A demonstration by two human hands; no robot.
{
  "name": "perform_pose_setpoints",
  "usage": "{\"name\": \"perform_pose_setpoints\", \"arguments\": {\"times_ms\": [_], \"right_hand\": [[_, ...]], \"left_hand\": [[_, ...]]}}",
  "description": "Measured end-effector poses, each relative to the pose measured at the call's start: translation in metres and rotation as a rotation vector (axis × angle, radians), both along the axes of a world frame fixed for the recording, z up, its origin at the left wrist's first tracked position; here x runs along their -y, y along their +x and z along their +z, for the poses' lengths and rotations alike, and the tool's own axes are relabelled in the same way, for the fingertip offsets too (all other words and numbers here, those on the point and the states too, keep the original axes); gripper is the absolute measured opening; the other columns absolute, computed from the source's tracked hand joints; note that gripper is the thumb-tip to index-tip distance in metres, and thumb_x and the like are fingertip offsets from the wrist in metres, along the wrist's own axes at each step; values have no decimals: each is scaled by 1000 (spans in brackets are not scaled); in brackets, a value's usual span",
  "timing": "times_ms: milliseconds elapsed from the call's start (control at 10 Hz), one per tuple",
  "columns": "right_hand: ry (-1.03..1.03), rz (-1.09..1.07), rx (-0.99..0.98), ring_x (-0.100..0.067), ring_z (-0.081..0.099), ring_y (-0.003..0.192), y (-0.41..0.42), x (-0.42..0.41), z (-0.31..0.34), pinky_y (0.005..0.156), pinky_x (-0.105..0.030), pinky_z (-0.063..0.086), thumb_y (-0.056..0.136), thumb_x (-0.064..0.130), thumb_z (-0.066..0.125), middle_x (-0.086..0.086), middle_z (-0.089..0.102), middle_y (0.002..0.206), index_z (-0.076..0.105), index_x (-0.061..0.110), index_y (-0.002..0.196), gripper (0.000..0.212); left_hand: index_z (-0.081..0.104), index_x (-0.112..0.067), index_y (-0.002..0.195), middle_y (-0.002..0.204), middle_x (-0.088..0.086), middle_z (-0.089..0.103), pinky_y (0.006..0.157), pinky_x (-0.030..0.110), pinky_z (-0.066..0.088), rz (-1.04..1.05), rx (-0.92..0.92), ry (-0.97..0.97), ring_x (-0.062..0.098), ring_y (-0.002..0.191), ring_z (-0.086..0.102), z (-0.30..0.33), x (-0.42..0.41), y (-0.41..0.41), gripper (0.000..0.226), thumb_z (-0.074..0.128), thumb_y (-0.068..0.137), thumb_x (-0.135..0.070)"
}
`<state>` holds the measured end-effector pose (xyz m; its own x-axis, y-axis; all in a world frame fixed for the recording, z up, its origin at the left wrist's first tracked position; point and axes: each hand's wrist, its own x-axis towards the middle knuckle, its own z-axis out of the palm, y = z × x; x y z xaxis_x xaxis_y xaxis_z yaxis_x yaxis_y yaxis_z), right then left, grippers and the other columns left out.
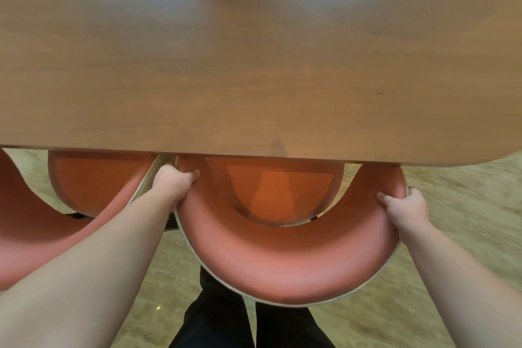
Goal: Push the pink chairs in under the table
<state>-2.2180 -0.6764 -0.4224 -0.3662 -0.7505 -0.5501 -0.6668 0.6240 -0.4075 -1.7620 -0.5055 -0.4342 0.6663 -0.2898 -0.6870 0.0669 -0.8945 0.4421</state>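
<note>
Chairs (282,263) side by side — seats under table (254,65).

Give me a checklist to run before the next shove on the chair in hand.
1. Left hand grips the chair backrest's left end: ok.
2. Right hand grips the backrest's right end: ok.
3. Seat is lined up with the table edge, front already under it: ok.
4. Room beside the neighbour chair on the left: not ok, the left hand sits squeezed between the two backrests.
5. Chair legs and table legs free of each other: cannot tell, hidden under the tabletop.
6. Floor behind the chair free for stepping forward: ok.
</note>
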Motion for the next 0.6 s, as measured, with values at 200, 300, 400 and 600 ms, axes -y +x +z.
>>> {"name": "perform_pose_setpoints", "arguments": {"times_ms": [200, 300, 400, 600], "right_hand": [[49, -9, 52, -41, 63, 107, 5, -10, 21, 96, -54, 53, 83, 28, 80, -18, 63, 119, 52, 6, 126, 56], [8, -23, 56, -41, 60, 119, 15, -28, 41, 99, -48, 50, 86, 15, 67, -20, 60, 134, 44, 8, 145, 64], [-34, 46, 43, -38, 50, 133, 31, -59, 68, 108, -48, 43, 87, 14, 60, -17, 48, 151, 39, 11, 152, 68], [-92, 217, 225, -27, 53, 123, 80, -150, 103, 97, -37, 40, 95, 15, 54, -10, 53, 148, 47, 15, 146, 51]], "left_hand": [[57, -3, 127, 117, 17, 68, 92, 51, 58, 15, -86, -40, 37, 102, 69, 28, -11, -8, 49, 76, 90, -29], [40, -7, 155, 133, 10, 62, 96, 48, 56, 42, -111, -131, 35, 114, 68, 56, -35, -20, 64, 62, 95, -14], [54, -9, 145, 117, 3, 71, 95, 46, 58, 65, -196, -238, 30, 111, 71, 91, -69, -33, 50, 52, 96, -2], [65, -15, 123, 113, 6, 74, 83, 37, 60, 92, -207, -360, 21, 106, 71, 154, -153, -33, 25, 50, 103, -8]]}}
